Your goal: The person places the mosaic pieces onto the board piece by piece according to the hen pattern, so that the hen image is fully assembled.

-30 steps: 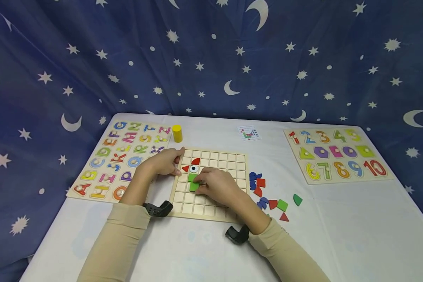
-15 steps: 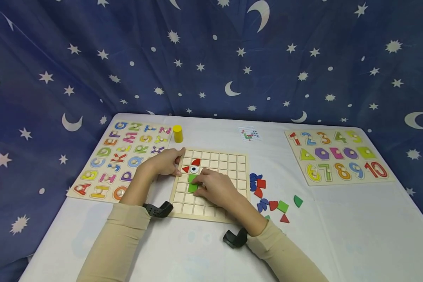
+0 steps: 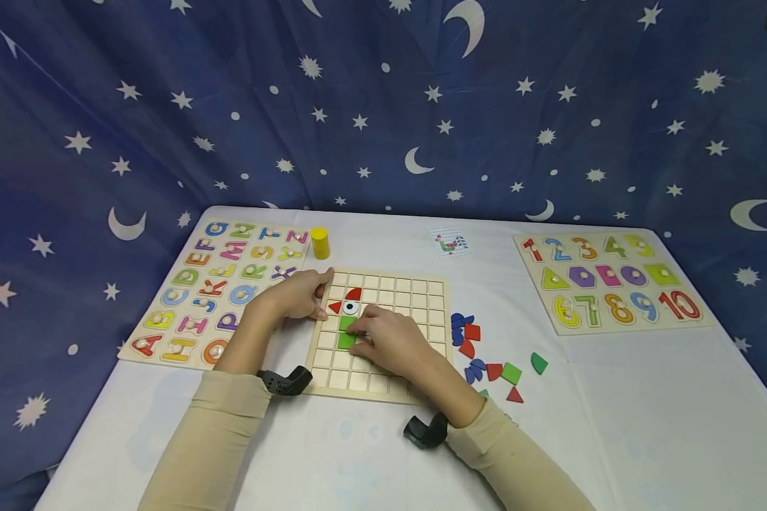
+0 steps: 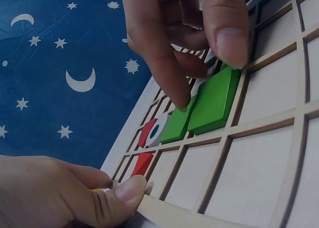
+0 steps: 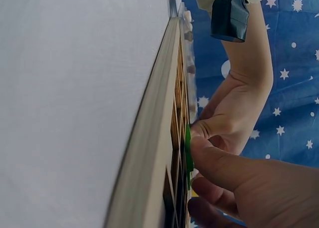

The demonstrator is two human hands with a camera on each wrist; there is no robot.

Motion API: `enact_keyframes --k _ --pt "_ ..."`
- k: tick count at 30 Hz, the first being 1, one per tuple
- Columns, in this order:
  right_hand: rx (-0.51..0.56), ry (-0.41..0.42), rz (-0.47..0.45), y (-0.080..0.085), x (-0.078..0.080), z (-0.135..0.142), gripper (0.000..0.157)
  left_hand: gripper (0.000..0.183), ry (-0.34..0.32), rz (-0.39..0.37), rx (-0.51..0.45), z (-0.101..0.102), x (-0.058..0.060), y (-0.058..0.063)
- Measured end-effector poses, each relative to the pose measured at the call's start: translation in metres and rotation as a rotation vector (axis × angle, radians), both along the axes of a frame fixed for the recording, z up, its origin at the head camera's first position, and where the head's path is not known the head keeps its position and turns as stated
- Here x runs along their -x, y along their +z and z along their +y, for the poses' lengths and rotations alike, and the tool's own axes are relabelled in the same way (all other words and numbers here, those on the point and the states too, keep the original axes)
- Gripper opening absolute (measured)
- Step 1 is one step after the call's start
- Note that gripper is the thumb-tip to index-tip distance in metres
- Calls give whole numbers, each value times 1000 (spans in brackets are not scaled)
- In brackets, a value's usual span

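A wooden grid board lies flat on the white table. Its left edge is gripped by my left hand, thumb on the rim in the left wrist view. With thumb and index finger, my right hand pinches the nearer green square, which sits in or on a grid cell, slightly proud. Just beyond it sits a second green square, near my index fingertip. Farther up are a white round eye piece, a red triangle and a red quarter-circle.
Loose blue, red and green pieces, among them a green square, lie right of the board. A letter puzzle stands left, a number puzzle right. Behind are a yellow cylinder and a small picture card.
Over the last second my right hand has shifted slightly left, and the nearer green square has moved left into line beneath the other one. My left hand stays at the board's edge.
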State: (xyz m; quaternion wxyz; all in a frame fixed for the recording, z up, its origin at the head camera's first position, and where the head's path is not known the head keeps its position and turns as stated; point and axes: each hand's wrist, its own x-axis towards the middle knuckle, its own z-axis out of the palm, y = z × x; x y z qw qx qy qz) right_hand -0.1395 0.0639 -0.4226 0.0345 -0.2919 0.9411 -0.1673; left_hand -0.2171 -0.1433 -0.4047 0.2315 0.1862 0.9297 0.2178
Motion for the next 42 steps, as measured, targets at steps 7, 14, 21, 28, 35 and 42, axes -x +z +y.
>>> enact_keyframes --k 7,14,21,28,35,42 --pt "-35 -47 21 1 -1 -1 27 93 5 -6 -1 -1 1 -2" --pt "-18 -61 33 -1 -2 -2 25 94 9 -11 0 -1 1 -2" --pt "-2 -65 31 -2 -3 -4 24 94 7 -6 10 0 2 -2" --pt "-7 -72 25 -2 -2 -3 24 94 10 -5 9 -1 2 -3" --pt "-15 -69 42 -2 -1 -3 23 93 8 -3 -4 -1 3 -3" --pt "-41 -60 15 6 0 4 25 93 22 -18 -12 0 0 -2"
